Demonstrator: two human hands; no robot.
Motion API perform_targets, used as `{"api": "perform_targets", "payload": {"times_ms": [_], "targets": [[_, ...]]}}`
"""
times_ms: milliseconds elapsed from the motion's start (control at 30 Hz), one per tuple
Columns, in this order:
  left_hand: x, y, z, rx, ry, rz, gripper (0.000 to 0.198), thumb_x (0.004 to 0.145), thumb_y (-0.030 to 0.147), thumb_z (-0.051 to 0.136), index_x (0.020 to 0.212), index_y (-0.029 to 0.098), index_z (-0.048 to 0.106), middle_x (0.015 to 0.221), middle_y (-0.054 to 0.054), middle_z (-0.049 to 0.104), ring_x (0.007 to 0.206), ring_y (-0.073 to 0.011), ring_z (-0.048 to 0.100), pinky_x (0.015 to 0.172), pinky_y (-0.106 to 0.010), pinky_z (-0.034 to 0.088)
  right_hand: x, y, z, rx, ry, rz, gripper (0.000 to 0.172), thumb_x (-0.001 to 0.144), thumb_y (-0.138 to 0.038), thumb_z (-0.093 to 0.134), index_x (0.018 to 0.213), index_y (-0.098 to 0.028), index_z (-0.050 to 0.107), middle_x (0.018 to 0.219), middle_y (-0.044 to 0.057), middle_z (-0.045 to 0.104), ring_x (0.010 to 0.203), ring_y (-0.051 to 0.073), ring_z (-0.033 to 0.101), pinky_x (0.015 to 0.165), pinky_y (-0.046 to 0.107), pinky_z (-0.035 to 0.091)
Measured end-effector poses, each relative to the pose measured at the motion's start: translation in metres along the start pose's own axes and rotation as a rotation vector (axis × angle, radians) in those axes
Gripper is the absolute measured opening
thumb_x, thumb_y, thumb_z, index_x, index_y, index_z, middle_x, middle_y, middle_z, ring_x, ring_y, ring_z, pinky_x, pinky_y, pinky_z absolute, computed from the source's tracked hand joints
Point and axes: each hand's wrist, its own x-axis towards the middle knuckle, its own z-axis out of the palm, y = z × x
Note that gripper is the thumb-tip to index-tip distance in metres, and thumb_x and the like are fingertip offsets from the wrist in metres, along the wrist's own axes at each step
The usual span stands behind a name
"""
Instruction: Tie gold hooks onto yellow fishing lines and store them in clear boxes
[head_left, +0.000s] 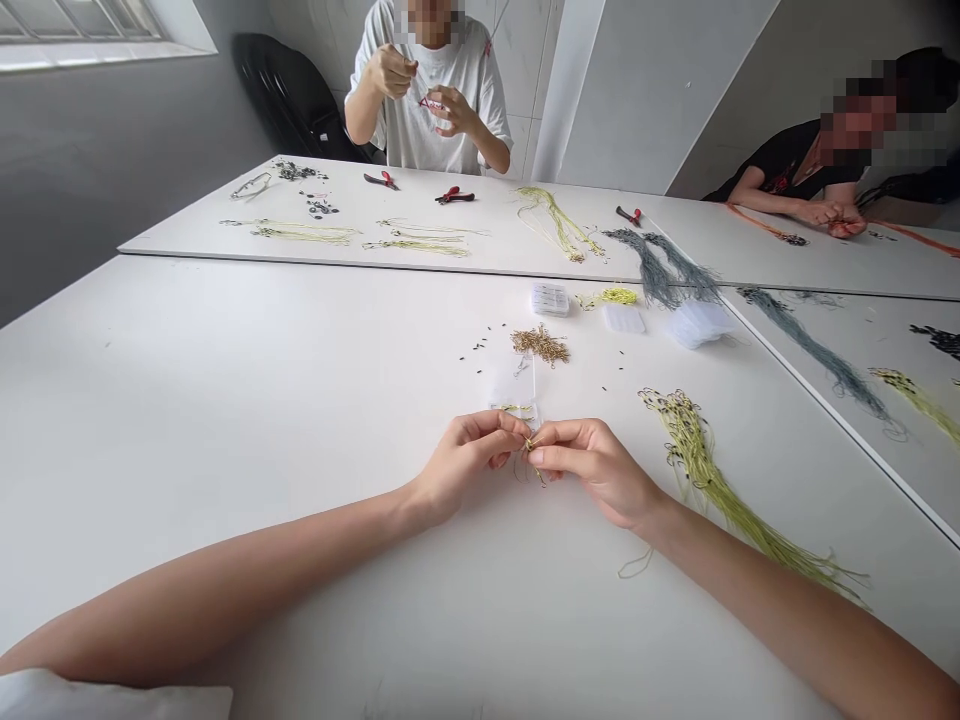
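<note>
My left hand (484, 440) and my right hand (581, 455) meet over the white table, fingertips pinched on a thin yellow-green cord (529, 446). Loose ends of the cord hang below the fingers; its exact shape between them is too small to tell. Just beyond my fingers lies an open clear plastic box (513, 410) with yellow pieces inside. Behind the box is a pile of small gold-coloured metal pieces (540, 344). To the right of my right hand lies a bundle of yellow-green cords (705, 465) with dark hooks or rings at its far end.
Clear boxes (550, 299), a yellow cord coil (619, 296) and grey cord bundles (651, 265) lie farther back. Red-handled pliers (454, 195) rest on the far table. One person (427, 100) sits opposite, another (810, 180) at far right, both handling small things.
</note>
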Motion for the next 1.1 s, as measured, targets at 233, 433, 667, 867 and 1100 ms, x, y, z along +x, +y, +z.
{"api": "perform_targets", "payload": {"times_ms": [233,433,667,867,1100], "targets": [[0.0029,-0.0014,-0.0010,-0.050,0.046,0.014,0.010,0.084,0.024,0.059,0.088,0.016,0.063,0.069,0.001,0.047,0.065,-0.0110,0.040,0.069,-0.026,0.035,0.0055,0.0084,-0.0056,0.005,0.032,0.035,0.010,0.074,-0.023,0.068,0.066,-0.017,0.068,0.062,-0.001,0.053,0.058,0.012,0.041,0.058,0.030,0.032],[0.0013,0.0002,-0.0004,-0.039,0.015,0.006,0.011,0.085,0.027,0.062,0.087,0.015,0.063,0.075,0.000,0.055,0.070,-0.0115,0.047,0.072,-0.027,0.040,0.0047,0.0095,-0.0043,-0.021,0.026,0.052,0.009,0.075,-0.024,0.068,0.069,-0.018,0.069,0.072,0.003,0.062,0.063,0.014,0.043,0.057,0.030,0.034],[0.0013,-0.0017,0.0022,-0.126,-0.066,0.038,0.017,0.084,0.026,0.067,0.094,0.014,0.061,0.086,-0.005,0.063,0.081,-0.0181,0.063,0.081,-0.035,0.050,0.0029,0.0072,-0.0032,-0.024,0.024,0.053,0.012,0.075,-0.025,0.068,0.066,-0.018,0.066,0.060,0.000,0.053,0.061,0.014,0.042,0.057,0.030,0.034],[0.0021,-0.0036,0.0011,-0.106,-0.062,0.052,0.013,0.088,0.024,0.063,0.096,0.014,0.061,0.087,-0.005,0.064,0.080,-0.0183,0.064,0.079,-0.035,0.052,0.0028,0.0085,-0.0060,-0.050,0.010,0.058,0.008,0.076,-0.023,0.066,0.070,-0.019,0.068,0.063,0.001,0.055,0.062,0.014,0.043,0.057,0.030,0.034],[0.0017,-0.0030,-0.0001,-0.066,-0.060,0.067,0.014,0.084,0.020,0.067,0.096,0.014,0.064,0.081,-0.004,0.062,0.077,-0.0151,0.059,0.076,-0.030,0.049,0.0033,0.0102,-0.0081,-0.042,0.015,0.073,0.008,0.076,-0.024,0.067,0.070,-0.019,0.070,0.065,0.002,0.057,0.062,0.014,0.044,0.058,0.031,0.035]]}}
